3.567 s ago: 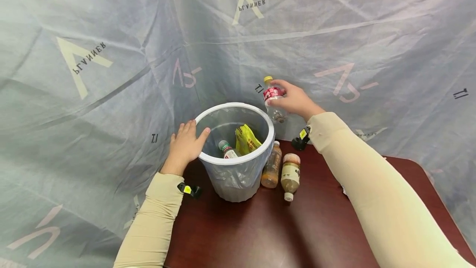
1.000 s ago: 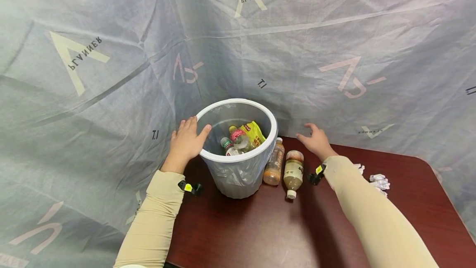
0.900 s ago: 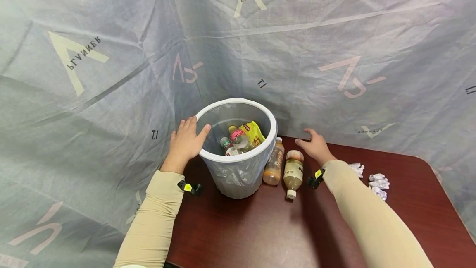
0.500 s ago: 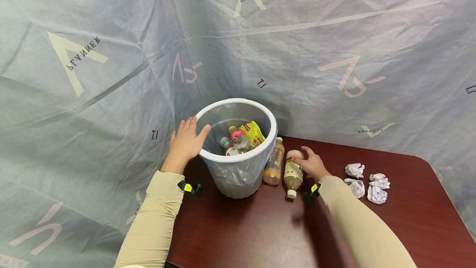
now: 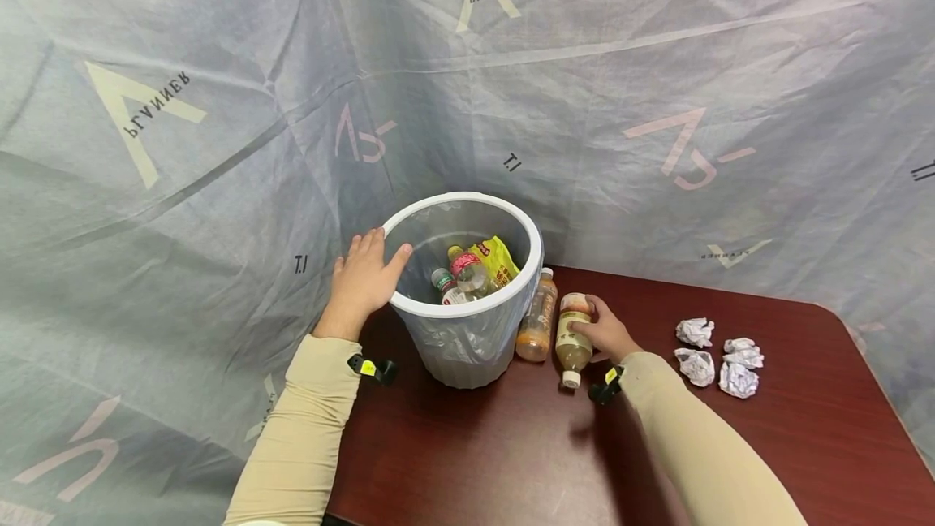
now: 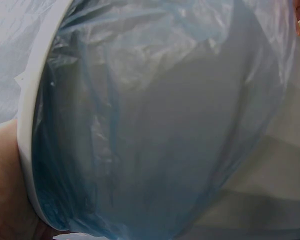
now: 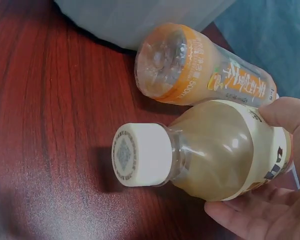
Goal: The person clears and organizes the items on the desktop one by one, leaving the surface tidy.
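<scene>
My left hand [image 5: 363, 276] rests on the white rim of a grey trash bin [image 5: 462, 198], fingers straight and thumb over the edge; the left wrist view shows the bin's plastic liner [image 6: 140, 125] close up. My right hand [image 5: 612, 333] grips a plastic bottle [image 7: 215, 150] with a cream label, a white cap and murky tan contents. The thumb is on one side and fingers curl beneath. This bottle lies on its side, cap toward me. Right beside it, against the bin, lies an orange-labelled bottle [image 7: 205, 65].
Inside the bin are a red-labelled bottle [image 5: 471, 273], a green-and-white-labelled bottle [image 5: 447, 286] and a yellow wrapper [image 5: 498, 260]. Several crumpled paper balls [image 5: 696, 367] lie on the dark red table [image 5: 497, 461] to the right. Grey cloth [image 5: 584, 88] hangs behind.
The red-labelled bottle went from my right hand into the bin. That hand then moved down to the cream-labelled bottle and took hold of it. My left hand stays on the rim.
</scene>
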The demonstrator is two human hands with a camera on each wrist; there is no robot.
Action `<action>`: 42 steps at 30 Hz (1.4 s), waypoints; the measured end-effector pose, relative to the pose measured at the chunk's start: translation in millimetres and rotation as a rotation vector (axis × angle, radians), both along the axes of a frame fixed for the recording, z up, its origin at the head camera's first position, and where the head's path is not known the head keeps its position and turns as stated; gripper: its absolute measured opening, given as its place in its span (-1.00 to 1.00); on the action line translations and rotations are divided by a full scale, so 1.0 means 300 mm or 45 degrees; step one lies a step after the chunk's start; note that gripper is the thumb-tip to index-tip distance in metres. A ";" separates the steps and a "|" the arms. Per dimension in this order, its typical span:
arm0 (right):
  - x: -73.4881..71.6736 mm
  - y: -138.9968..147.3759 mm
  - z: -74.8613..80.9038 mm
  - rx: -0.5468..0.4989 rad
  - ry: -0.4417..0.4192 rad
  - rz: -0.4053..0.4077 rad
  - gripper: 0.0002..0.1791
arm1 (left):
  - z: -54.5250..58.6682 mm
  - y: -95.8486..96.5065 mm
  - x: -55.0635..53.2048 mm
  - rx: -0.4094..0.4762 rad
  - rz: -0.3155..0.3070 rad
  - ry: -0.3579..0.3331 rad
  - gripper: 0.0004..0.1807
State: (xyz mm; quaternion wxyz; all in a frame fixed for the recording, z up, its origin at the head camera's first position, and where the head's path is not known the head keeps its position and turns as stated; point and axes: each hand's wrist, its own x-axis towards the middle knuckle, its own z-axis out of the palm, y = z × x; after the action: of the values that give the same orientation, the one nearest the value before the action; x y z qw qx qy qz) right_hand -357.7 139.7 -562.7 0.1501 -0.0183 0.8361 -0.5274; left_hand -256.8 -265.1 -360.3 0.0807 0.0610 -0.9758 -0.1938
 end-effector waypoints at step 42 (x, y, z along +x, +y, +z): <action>-0.115 -0.054 0.828 0.373 0.392 0.185 -0.06 | 0.005 -0.003 0.003 0.016 -0.016 0.004 -0.05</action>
State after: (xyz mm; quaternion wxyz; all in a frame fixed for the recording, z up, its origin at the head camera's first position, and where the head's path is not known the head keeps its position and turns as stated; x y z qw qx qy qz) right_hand -392.3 123.4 -314.5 0.0592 -0.1366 0.9133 -0.3791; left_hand -255.8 -266.0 -358.7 0.0806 0.0552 -0.9748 -0.2005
